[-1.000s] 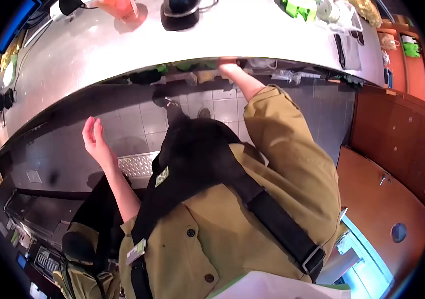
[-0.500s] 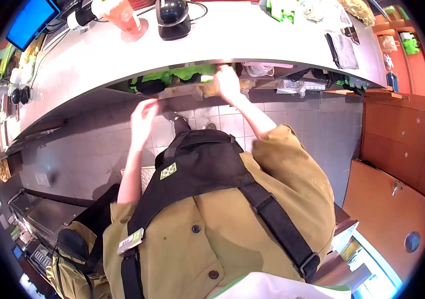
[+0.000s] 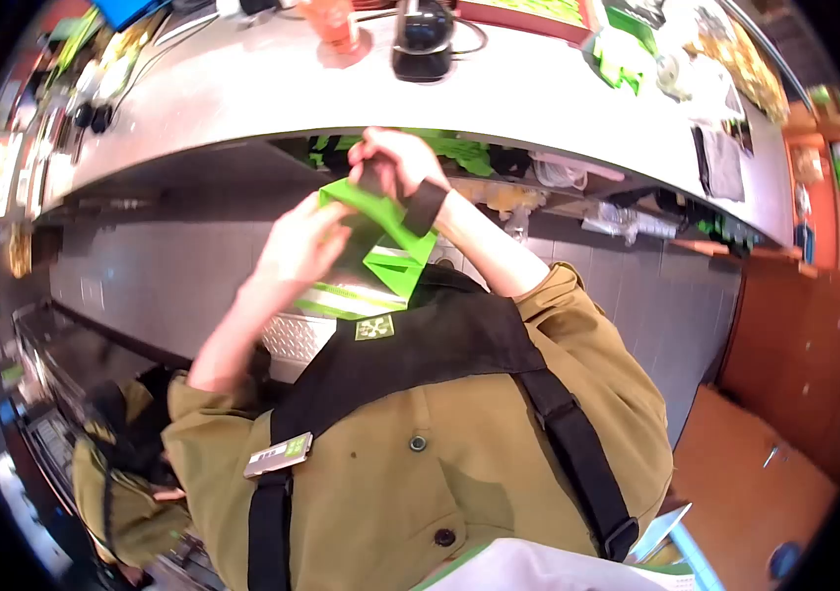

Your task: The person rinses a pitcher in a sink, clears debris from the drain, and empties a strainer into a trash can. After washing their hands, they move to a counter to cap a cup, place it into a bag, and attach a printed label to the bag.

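Note:
A bright green bag (image 3: 409,280) with dark straps and a pale stripe hangs in front of my apron, partly unfolded. My right hand (image 3: 402,163) is closed round its dark strap near the counter edge. At the bag's left side my left hand (image 3: 303,244) has its fingers bent against the green edge, somewhat blurred. My fingers hide part of the bag's upper rim. Just beyond my right hand, more green and black cloth items (image 3: 464,153) lie on the shelf under the counter.
On the white counter (image 3: 242,98) stand an orange-red drink cup (image 3: 339,30) and a black scanner-like device (image 3: 424,44). Green bags (image 3: 625,54) and a folded grey cloth (image 3: 720,165) lie to the right. Another person's khaki sleeve (image 3: 134,507) shows at lower left, and a brown cabinet (image 3: 755,492) at right.
My right hand has come out from the under-counter shelf, now with the green bag. My left hand has moved to the bag's side. The view has shifted, with the counter items further right.

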A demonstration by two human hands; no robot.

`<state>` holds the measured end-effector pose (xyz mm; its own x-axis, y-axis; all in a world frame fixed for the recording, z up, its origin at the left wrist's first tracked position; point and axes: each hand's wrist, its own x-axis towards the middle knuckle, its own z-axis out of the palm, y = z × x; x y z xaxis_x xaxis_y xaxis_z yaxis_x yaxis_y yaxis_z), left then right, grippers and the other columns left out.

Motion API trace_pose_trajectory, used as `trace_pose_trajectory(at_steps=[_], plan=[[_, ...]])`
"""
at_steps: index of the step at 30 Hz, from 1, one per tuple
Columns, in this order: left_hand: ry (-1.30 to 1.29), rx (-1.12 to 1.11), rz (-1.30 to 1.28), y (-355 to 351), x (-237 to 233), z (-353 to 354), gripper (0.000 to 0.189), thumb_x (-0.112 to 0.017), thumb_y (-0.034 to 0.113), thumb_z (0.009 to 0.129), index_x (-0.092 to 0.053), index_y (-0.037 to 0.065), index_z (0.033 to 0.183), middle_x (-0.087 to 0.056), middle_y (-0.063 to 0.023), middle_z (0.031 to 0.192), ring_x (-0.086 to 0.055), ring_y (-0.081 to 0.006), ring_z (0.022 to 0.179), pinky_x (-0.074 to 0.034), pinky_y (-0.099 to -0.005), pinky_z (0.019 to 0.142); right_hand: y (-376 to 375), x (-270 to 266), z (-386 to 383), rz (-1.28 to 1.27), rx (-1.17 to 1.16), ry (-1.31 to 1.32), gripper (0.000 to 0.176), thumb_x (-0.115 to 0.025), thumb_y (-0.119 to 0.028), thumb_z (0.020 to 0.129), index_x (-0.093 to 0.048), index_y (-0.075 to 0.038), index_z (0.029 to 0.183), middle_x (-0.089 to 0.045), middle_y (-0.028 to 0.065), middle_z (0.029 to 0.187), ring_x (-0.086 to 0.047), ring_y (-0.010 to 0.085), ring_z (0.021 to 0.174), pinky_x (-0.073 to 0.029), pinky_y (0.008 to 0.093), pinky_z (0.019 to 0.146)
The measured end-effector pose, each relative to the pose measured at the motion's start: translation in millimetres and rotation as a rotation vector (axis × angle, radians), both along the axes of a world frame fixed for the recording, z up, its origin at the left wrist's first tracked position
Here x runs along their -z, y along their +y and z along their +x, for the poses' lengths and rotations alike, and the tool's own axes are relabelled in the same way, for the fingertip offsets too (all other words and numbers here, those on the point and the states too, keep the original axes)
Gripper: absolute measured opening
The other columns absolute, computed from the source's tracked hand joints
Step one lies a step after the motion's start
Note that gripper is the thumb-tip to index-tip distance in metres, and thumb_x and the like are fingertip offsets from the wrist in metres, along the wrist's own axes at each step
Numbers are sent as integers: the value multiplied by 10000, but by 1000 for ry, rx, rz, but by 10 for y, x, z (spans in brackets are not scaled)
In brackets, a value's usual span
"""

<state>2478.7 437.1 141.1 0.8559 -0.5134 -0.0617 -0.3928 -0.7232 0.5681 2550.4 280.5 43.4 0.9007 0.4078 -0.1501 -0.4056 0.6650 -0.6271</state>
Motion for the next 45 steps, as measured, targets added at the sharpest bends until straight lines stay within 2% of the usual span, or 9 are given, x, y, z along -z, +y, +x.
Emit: trace_pose_trajectory(at_steps=[3,4,5,8,10,13,25,33,45], plan=[[-24,-102,102,502,300,-73,454,-430,-66,667,-467,10,1113,-385,-229,1225,-415,-365,1099,-377,-380,892,14,-251,93,-799,-293,-515,315,-518,-292,820,-545,15,882,-594,132,804,-561,178,643,-455,280,619],[61,-203,105,570,324,-132,490,-416,-81,644,-464,8,1124,-340,-234,1262,-371,-352,1149,-353,-376,924,11,-549,4,-1190,129,-572,291,-509,-270,831,-546,6,916,-591,124,792,-563,192,672,-455,291,637],[2,-266,195,589,382,-194,491,-413,-85,644,-471,12,1122,-323,-219,1283,-347,-337,1176,-347,-367,934,89,-663,-51,-943,657,-691,173,-483,-157,821,-554,0,808,-559,146,711,-550,247,640,-442,322,576],[-10,-220,68,444,436,-196,421,-500,32,691,-506,90,1108,-461,-192,1147,-435,-312,1097,-388,-370,892,263,-449,-365,-393,2,-1561,158,-531,46,669,-547,7,821,-552,138,765,-519,303,634,-433,352,582],[-10,-341,174,480,606,-149,417,-586,181,671,-512,83,1070,-425,-191,1186,-513,-331,986,-449,-389,801,526,-14,-398,-859,-695,-1234,192,-498,-55,729,-571,-8,900,-563,228,876,-558,353,801,-453,403,682],[49,-324,325,309,829,-117,342,-569,174,661,-521,48,976,-405,-200,1213,-582,-362,738,-496,-403,639,645,736,-324,-1244,-1046,-1374,247,-501,-76,722,-547,3,952,-580,172,904,-553,306,827,-446,347,700],[229,71,91,185,870,-694,499,-520,49,679,-435,129,1164,-387,-67,1280,-517,-281,1004,-470,-397,730,357,1582,-217,-1598,-893,-1351,254,-497,-81,724,-547,4,958,-585,168,910,-555,290,839,-444,340,708],[88,-302,70,526,940,-545,332,-428,28,663,-634,145,896,-530,-47,1135,-554,-289,922,-476,-390,718,628,1564,-280,-1552,-835,-1263,259,-494,-85,726,-547,5,963,-588,165,914,-556,280,846,-442,335,714],[112,-510,-169,2746,1586,-192,471,-462,73,710,-473,170,1171,-383,-8,1297,-482,-257,1067,-431,-361,839,2120,1824,262,-1644,-1024,-1101,266,-491,-90,728,-548,6,969,-593,160,920,-558,265,857,-439,327,722]])
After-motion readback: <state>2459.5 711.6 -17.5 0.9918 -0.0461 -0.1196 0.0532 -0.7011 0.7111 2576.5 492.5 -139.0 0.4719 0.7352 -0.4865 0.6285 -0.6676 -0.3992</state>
